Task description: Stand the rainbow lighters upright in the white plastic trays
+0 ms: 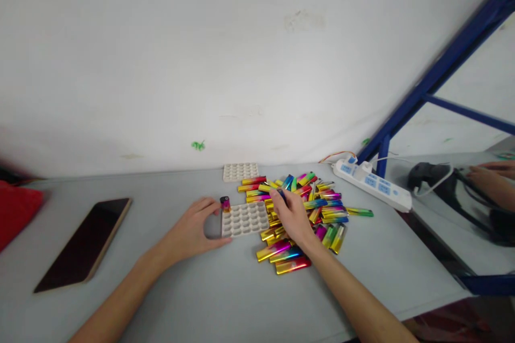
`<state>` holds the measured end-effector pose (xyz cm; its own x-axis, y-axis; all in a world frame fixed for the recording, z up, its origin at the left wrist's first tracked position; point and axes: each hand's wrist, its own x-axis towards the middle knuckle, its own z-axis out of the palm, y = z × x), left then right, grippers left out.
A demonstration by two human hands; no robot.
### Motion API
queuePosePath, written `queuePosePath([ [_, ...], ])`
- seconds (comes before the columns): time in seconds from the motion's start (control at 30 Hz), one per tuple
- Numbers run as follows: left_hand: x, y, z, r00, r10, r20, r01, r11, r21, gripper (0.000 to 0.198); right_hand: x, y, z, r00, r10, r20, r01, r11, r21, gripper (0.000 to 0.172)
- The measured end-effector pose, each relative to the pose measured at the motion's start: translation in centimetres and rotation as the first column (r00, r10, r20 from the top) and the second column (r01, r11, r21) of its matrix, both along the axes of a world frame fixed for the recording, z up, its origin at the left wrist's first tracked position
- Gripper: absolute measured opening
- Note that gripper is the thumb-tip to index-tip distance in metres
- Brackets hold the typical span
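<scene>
A pale tray with rows of oval holes (247, 220) lies on the table in front of me. In its far left corner a purple-red lighter (226, 205) with a dark top stands upright. My left hand (197, 230) spans the tray's left side, thumb at the near corner and fingertips beside the standing lighter. My right hand (293, 214) is closed on a lighter (282, 195) whose dark blue end shows between the fingers; the rest of it is mostly hidden. Under and around that hand spreads a pile of shiny multicoloured lighters (289, 265).
A second holed tray (240, 172) sits by the wall. At the left lie a dark-screened phone (84, 246) and something red (18, 206). To the right are a white power strip (372, 185), a blue metal frame (426, 86), a black object (446, 198) and another person's hand (493, 174).
</scene>
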<state>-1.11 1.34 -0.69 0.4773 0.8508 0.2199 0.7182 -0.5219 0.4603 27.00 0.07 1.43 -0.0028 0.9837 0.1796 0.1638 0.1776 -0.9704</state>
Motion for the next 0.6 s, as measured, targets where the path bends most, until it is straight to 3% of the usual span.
queuePosePath([
  [0.13,-0.07,-0.09,0.12,1.0,0.011,0.005,-0.011,1.0,-0.013,0.056,0.03,-0.15,-0.15,0.973,-0.149,0.179,0.135,0.987,0.091,0.05],
  [0.27,0.07,-0.17,0.35,1.0,0.017,0.004,-0.017,1.0,-0.026,0.056,-0.18,0.14,-0.37,0.975,-0.141,0.173,0.139,0.99,0.026,0.042],
  [0.6,0.21,-0.16,0.38,1.0,0.021,-0.004,-0.021,0.999,-0.025,0.054,-0.61,-0.06,-0.29,0.968,-0.106,0.226,0.09,0.993,0.08,0.052],
])
